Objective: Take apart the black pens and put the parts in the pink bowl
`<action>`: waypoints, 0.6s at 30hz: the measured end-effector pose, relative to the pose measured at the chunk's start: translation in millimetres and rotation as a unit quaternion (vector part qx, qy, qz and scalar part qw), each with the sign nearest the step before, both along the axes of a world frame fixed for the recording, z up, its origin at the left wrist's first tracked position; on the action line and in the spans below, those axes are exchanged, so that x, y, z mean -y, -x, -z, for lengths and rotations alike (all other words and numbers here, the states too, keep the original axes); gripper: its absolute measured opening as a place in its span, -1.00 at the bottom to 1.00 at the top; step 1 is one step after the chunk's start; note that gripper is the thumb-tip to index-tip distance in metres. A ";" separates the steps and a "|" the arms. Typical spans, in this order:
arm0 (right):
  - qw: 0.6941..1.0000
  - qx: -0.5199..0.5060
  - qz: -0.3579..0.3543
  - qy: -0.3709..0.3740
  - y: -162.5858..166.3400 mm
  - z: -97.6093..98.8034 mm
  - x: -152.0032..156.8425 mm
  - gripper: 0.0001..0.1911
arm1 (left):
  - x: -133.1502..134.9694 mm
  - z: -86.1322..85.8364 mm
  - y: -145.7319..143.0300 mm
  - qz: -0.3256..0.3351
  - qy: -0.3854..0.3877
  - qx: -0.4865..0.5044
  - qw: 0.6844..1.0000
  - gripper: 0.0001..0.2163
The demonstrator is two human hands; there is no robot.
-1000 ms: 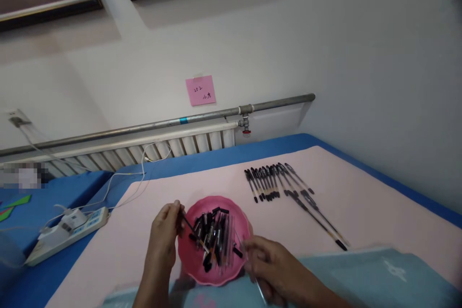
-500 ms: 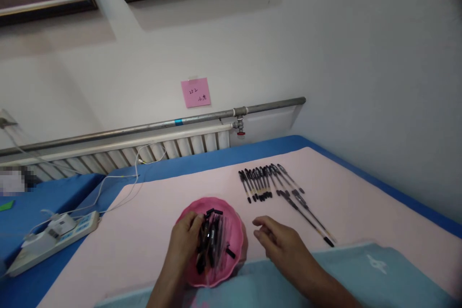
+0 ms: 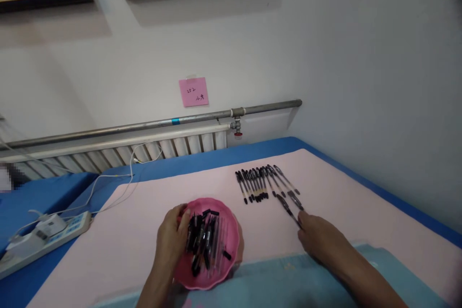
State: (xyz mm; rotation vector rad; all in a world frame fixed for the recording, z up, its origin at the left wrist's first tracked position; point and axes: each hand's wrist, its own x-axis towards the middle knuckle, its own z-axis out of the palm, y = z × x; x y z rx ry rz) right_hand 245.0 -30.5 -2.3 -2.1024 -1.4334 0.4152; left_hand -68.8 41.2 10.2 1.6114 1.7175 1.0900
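A pink scalloped dish (image 3: pixel 235 243) holds a heap of black pens (image 3: pixel 199 238), small black parts and clear tubes. My left hand (image 3: pixel 172 232) is at the dish's left rim, its thumb over the inner side and its fingers curled along the edge. Farther right, my right hand (image 3: pixel 321 238) pinches the lower part of a pen (image 3: pixel 288 209) lying on the pink sheet. A second pen (image 3: pixel 296 199) lies close beside it, its lower end hidden by the hand. Beyond them lies a row of several pens (image 3: pixel 256 185) with black ends.
The pink sheet (image 3: pixel 144 231) covers a blue table (image 3: pixel 267 146). Teal cloth (image 3: pixel 274 279) lies along the near edge. At left is a power strip (image 3: pixel 68 231) with plugs and white cables. Behind the table are a radiator (image 3: pixel 195 143) and a pipe (image 3: pixel 144 126).
My right hand has moved right, from beside the dish to the two separate pens. My left hand has shifted left from the pens in the dish to its rim.
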 end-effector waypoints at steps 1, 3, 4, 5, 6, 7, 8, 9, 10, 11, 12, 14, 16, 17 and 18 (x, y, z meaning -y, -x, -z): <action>1.000 -0.017 -0.006 0.009 3.8 -3.1 0.7 -0.79 | 2.3 0.6 -3.2 0.015 0.008 0.028 0.999 -0.71; 0.996 -0.077 -0.039 0.027 16.1 -10.4 3.5 -0.90 | 8.4 1.8 -11.9 0.066 0.050 0.105 0.991 -0.71; 0.987 -0.138 -0.069 0.038 24.5 -13.8 5.4 -0.90 | 11.9 2.2 -17.3 0.098 0.081 0.150 0.980 -0.70; 0.969 -0.219 -0.103 0.040 34.1 -16.5 7.6 -0.86 | 15.5 2.5 -23.1 0.130 0.116 0.196 0.965 -0.68; 0.946 -0.293 -0.136 0.042 44.3 -18.3 9.6 -0.84 | 19.0 2.6 -29.1 0.157 0.150 0.240 0.946 -0.66; 0.920 -0.349 -0.171 0.051 54.4 -19.1 11.6 -0.81 | 22.3 2.6 -34.8 0.176 0.184 0.284 0.925 -0.63; 0.897 -0.388 -0.202 0.059 63.9 -19.1 13.2 -0.81 | 25.1 2.7 -39.9 0.192 0.207 0.327 0.902 -0.61; 0.879 -0.412 -0.229 0.071 72.2 -18.5 14.5 -0.81 | 27.4 2.9 -44.2 0.204 0.225 0.370 0.878 -0.62; 0.865 -0.425 -0.251 0.085 79.2 -17.5 15.6 -0.80 | 29.2 3.4 -47.6 0.212 0.241 0.405 0.856 -0.64; 0.856 -0.431 -0.268 0.097 84.8 -16.5 16.5 -0.81 | 30.7 4.0 -50.1 0.218 0.250 0.433 0.838 -0.65; 0.851 -0.431 -0.281 0.107 89.0 -15.7 17.3 -0.81 | 31.9 4.8 -51.8 0.219 0.257 0.452 0.826 -0.66; 0.850 -0.420 -0.293 0.121 94.4 -15.0 18.7 -0.83 | 34.2 6.5 -54.2 0.217 0.256 0.467 0.818 -0.65; 0.855 -0.407 -0.293 0.136 97.4 -14.6 20.2 -0.84 | 36.1 7.1 -55.9 0.232 0.243 0.458 0.823 -0.66; 0.855 -0.404 -0.290 0.144 98.4 -14.2 20.9 -0.83 | 36.8 6.5 -56.4 0.246 0.237 0.446 0.827 -0.67; 0.855 -0.404 -0.288 0.149 99.3 -13.3 21.5 -0.82 | 36.9 5.2 -56.2 0.257 0.233 0.434 0.832 -0.66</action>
